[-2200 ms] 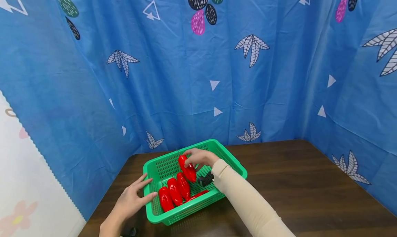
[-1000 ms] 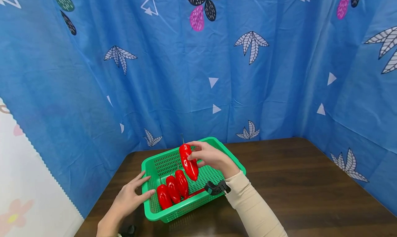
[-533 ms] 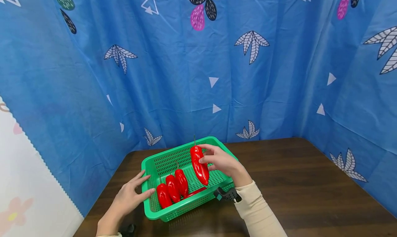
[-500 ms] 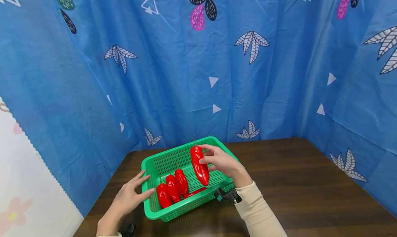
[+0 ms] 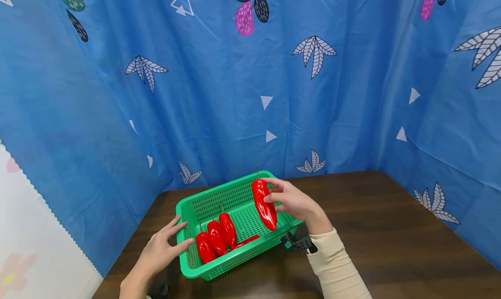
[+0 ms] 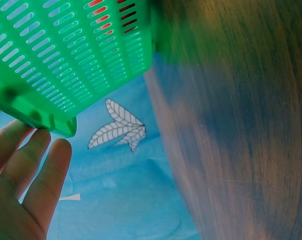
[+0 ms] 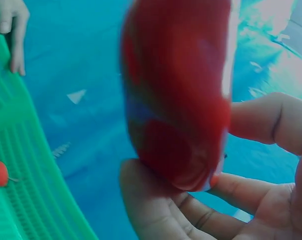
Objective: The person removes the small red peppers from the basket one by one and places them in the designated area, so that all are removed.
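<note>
A glossy red chili pepper [image 5: 264, 204] with a thin stem hangs nearly upright in my right hand [image 5: 295, 202], pinched between thumb and fingers above the right part of the green basket [image 5: 238, 260]. The right wrist view shows the pepper [image 7: 178, 95] large and blurred, with fingers on its sides and end. My left hand [image 5: 160, 249] lies at the basket's left end, fingers spread and fairly straight, thumb near the rim. Its fingertips [image 6: 61, 150] touch or nearly touch the rim in the left wrist view. More red peppers [image 5: 216, 237] lie side by side in the basket's left half.
Another red pepper [image 5: 246, 240] lies along the basket's front wall, partly hidden by it. The dark wooden table [image 5: 375, 229] extends right of the basket. A blue patterned curtain [image 5: 219, 94] stands behind, and a white flowered cloth [image 5: 35, 247] hangs at the left.
My right hand has lifted the pepper from the row and carried it rightward over the basket. The left hand has stayed at the basket's left end. The view has shifted slightly.
</note>
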The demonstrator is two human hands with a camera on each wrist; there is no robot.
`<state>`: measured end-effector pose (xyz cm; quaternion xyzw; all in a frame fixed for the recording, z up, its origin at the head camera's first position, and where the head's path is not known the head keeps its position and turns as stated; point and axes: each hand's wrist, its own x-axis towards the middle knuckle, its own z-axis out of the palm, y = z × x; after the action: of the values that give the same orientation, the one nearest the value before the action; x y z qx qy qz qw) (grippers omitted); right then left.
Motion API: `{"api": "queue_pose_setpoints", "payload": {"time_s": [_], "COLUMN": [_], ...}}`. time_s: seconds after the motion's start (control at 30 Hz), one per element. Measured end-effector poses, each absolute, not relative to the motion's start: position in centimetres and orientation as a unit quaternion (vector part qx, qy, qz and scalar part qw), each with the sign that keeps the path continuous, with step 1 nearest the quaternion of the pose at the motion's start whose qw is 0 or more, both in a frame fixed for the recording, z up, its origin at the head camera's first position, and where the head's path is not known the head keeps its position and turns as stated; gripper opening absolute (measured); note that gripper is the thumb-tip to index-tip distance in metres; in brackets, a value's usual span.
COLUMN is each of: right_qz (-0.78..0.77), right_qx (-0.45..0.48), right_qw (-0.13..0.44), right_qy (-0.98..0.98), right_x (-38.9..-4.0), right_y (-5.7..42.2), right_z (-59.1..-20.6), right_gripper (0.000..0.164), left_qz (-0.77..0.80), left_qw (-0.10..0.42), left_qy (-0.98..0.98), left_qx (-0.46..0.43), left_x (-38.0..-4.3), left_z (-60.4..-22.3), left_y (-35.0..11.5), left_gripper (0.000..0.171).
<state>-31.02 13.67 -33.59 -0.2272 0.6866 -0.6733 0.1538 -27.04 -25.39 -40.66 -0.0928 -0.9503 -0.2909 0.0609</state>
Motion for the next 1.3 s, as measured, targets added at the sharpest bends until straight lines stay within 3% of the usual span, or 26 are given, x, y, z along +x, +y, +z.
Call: {"api": "queue_pose_setpoints", "payload": {"time_s": [0.5, 1.3], "right_qz": [-0.672, -0.635], "right_qx": [-0.188, -0.101], "right_qw": [0.100, 0.017], "right_qy": [0.709, 0.766], "right_x": [-30.5, -31.1], "right_y": [17.8, 23.3], "right_z": [-32.8, -34.7], "right_gripper": [0.064, 0.067], "left_qz": [-0.288, -0.283], "left_qw": [0.064, 0.082], "left_qy": [-0.951, -0.949], "left_qx": [-0.098, -0.109], "left_x": [-26.9, -27.1], "left_z": [-40.5, -40.7], "left_y": [-25.6, -25.5], "left_gripper": [0.070, 0.068]}}
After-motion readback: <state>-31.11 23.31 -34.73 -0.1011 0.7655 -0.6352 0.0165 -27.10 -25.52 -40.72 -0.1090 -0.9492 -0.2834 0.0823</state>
